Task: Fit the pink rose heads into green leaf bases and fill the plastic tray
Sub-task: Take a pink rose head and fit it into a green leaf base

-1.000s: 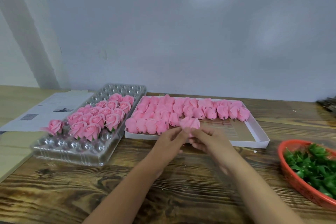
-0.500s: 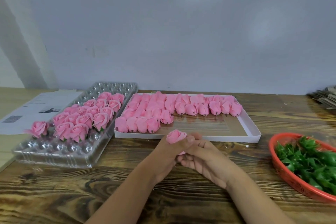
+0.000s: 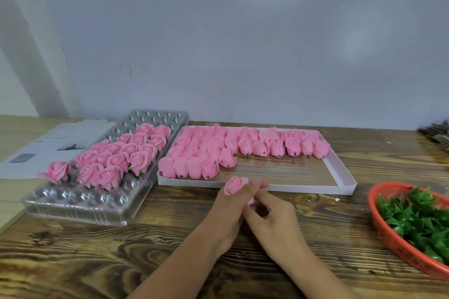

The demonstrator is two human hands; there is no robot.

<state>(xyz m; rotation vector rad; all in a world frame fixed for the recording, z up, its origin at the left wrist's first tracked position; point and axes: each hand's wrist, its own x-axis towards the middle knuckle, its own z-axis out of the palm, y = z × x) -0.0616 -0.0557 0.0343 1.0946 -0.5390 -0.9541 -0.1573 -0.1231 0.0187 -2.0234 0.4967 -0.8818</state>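
My left hand [image 3: 228, 213] grips one pink rose head [image 3: 234, 184] upright, just in front of the white box. My right hand [image 3: 272, 221] is pressed against it, fingers curled round the bloom's lower end, which is mostly hidden. The clear plastic tray [image 3: 80, 211] lies at the left with several finished roses [image 3: 121, 158] in its middle rows; its near and far rows hold none. One finished rose [image 3: 57, 172] sits at the tray's left edge. A red basket [image 3: 379, 221] at the right holds green leaf bases [image 3: 418, 216].
The white box [image 3: 342, 175] behind my hands holds several loose rose heads [image 3: 211, 150], mostly in its left and back parts. A printed paper sheet [image 3: 48, 143] lies far left. A dark stack [image 3: 437, 132] sits at the right edge. A wall rises behind the table.
Both hands drew one rose head out of the white box toward me and turned it upright over the wooden table. The view shifted slightly.
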